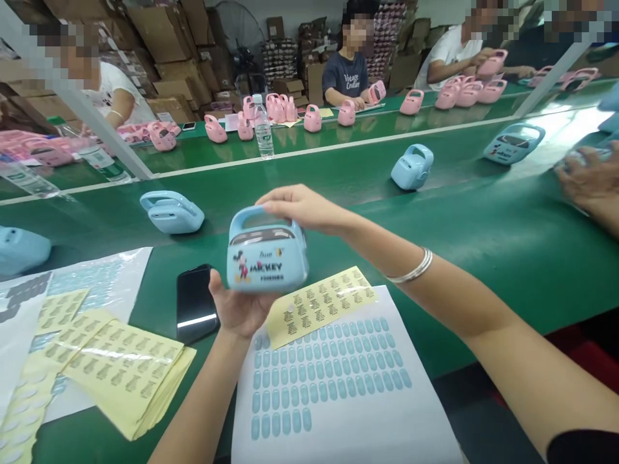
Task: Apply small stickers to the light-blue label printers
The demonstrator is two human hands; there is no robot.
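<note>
Above the green table (459, 258), blue case (268, 261): right hand (300, 205) snug on its handle (236, 222), left hand (244, 314) half-curled against its underside.

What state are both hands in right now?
Left hand: holding the blue device from below, fingers mostly hidden.
Right hand: on the device's handle; whether closed around it can't be told.

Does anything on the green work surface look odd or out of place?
No spill shows, and the held-up blue Mickey case has no obvious damage. The yellow label sheet lies askew across the white sheet. Its nearest row of blue stickers is shorter than those beyond, perhaps from ordinary use.
</note>
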